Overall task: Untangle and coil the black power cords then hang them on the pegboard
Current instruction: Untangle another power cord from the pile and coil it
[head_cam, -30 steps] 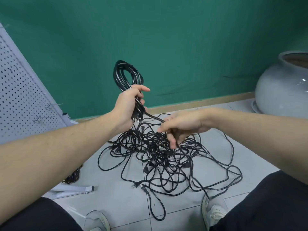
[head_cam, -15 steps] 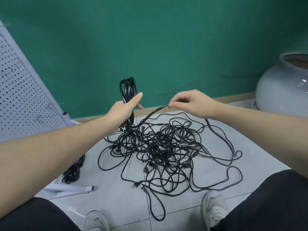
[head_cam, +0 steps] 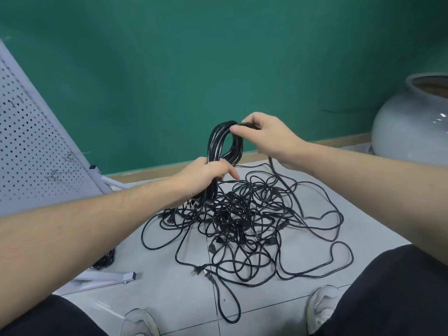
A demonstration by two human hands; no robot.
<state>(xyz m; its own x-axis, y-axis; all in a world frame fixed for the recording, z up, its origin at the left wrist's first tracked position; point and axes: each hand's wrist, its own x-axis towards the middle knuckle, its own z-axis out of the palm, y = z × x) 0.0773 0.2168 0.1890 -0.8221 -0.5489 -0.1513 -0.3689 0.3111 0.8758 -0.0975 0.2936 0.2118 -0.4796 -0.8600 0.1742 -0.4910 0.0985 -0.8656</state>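
The right hand (head_cam: 265, 139), down in the tangle of cords (head_cam: 242, 221) a second earlier, had risen to lay another loop over the coil (head_cam: 224, 144), fingers pinching the cord. The left hand (head_cam: 206, 177) gripped the coil's base above the floor (head_cam: 169, 287). Coiling was advancing; the pegboard (head_cam: 31, 146) waited left. No writing was readable.

Head view, forward and downward.

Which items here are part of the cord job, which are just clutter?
Job: coil gripped by left hand; right hand laying on a strand; tangled cords; pegboard.
Clutter: grey pot; shoes; green wall.
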